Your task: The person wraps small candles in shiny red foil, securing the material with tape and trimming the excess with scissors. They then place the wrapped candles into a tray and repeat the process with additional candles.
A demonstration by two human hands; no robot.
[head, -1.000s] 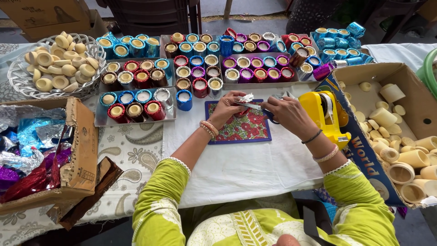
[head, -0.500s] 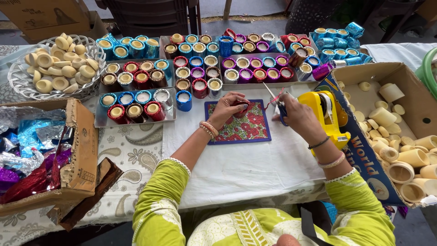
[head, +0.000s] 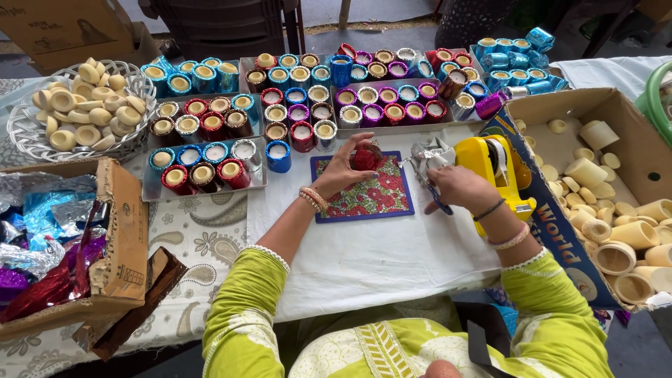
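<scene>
Head view shows us mid-wrap: our left hand [head: 344, 170] in a closed grip on the red foil candle [head: 365, 158] over the floral mat [head: 367, 192], right hand [head: 455, 187] clasping blue scissors [head: 435, 199] just beside the yellow tape dispenser [head: 490, 164], so tape seems next.

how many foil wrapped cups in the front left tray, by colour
blue cups: 3
silver cup: 1
red cups: 3, the middle one darker
total: 7 in the tray
</scene>
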